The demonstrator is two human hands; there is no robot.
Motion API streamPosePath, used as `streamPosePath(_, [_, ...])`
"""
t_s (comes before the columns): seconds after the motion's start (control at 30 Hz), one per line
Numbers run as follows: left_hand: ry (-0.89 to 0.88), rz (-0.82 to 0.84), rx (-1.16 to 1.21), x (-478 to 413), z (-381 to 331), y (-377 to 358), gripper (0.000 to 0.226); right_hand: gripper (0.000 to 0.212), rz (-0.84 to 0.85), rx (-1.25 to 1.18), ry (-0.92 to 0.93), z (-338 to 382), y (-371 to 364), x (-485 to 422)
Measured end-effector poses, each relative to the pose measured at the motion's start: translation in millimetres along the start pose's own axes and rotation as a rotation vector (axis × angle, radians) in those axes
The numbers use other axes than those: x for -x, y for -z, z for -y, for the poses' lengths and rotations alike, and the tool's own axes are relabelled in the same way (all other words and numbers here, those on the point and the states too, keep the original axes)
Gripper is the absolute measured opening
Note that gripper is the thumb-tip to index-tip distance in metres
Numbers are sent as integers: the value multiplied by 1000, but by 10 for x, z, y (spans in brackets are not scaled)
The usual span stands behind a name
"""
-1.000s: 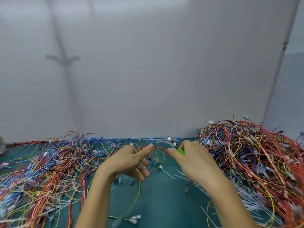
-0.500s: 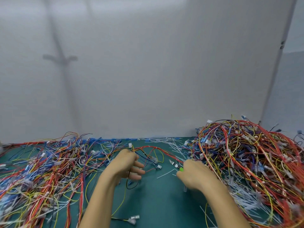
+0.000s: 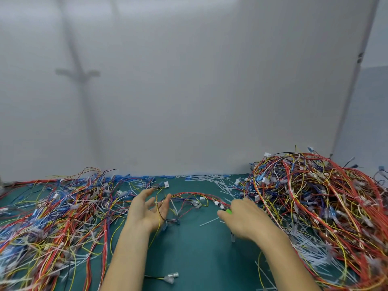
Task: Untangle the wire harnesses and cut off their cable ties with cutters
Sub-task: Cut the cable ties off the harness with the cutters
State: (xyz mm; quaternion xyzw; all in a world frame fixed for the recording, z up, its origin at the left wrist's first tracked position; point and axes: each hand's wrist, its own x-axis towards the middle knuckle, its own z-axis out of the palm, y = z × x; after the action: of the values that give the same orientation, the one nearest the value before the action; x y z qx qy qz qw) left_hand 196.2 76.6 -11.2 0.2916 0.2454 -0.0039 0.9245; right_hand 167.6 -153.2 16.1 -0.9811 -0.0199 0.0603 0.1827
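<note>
A wire harness point(image 3: 195, 199) of red, yellow and blue wires lies in an arc on the green mat point(image 3: 195, 253) between my hands. My left hand point(image 3: 147, 208) is spread with straight fingers beside the harness's left end, and a few thin wires cross in front of its palm. My right hand point(image 3: 244, 218) curls around the cutters point(image 3: 228, 211), of which only a bit of green handle shows at the thumb. The right end of the harness reaches this hand. A cut white cable tie point(image 3: 209, 221) lies on the mat between the hands.
A tall tangled heap of harnesses point(image 3: 319, 206) fills the right side. A flatter spread of wires point(image 3: 56, 217) covers the left. Cut white ties point(image 3: 210, 178) litter the back of the mat by the grey wall. A loose connector lead point(image 3: 168, 277) lies near the front.
My left hand has let go of the harness and its fingers have spread out. The harness now lies on the mat. My right hand has come down lower with the cutters.
</note>
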Motion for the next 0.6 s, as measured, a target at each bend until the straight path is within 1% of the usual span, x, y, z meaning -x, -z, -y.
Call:
streamPosePath(0.03, [-30,-24,-117,-8,23,-5,35,43,6,-2,1,-6,-2,2])
streamPosePath(0.07, [-93,-71,-294,-5,50,-17,25,45,13,-9,1,-9,-1,2])
streamPosePath(0.1, [-197,-140,-513,-8,78,-22,17,47,13,-17,3,-12,-1,1])
streamPosePath(0.13, [-333,-211,-755,-33,94,-10,17,49,9,-26,8,-13,3,6])
streamPosePath(0.17, [-473,-285,-1026,-67,87,19,23,50,4,-30,12,-12,10,6])
streamPosePath(0.2, [-589,-363,-1292,-69,67,49,29,50,-9,-30,15,-12,16,6])
streamPosePath(0.23, [-664,-434,-1531,-61,46,77,31,50,-20,-33,18,-10,23,7])
streamPosePath(0.27, [-687,-493,-1729,-56,33,98,31,50,-27,-36,19,-7,27,10])
streamPosePath(0.3, [-653,-532,-1897,-57,30,122,31,50,-34,-38,16,-7,28,10])
streamPosePath(0.33, [-583,-547,-2030,-38,42,124,30,49,-42,-41,15,-8,26,7])
streamPosePath(0.4, [-466,-552,-2177,-10,85,134,25,49,-60,-49,24,-2,34,22])
streamPosePath(0.43, [-459,-553,-2209,4,101,134,24,48,-62,-54,30,3,42,30])
streamPosePath(0.5, [-527,-561,-2219,37,75,102,24,44,-94,-80,48,14,62,44])
streamPosePath(0.53, [-583,-566,-2196,65,38,63,24,40,-134,-135,33,20,77,46])
streamPosePath(0.6, [-746,-572,-2068,184,-68,-52,24,37,-241,-211,34,53,122,70])
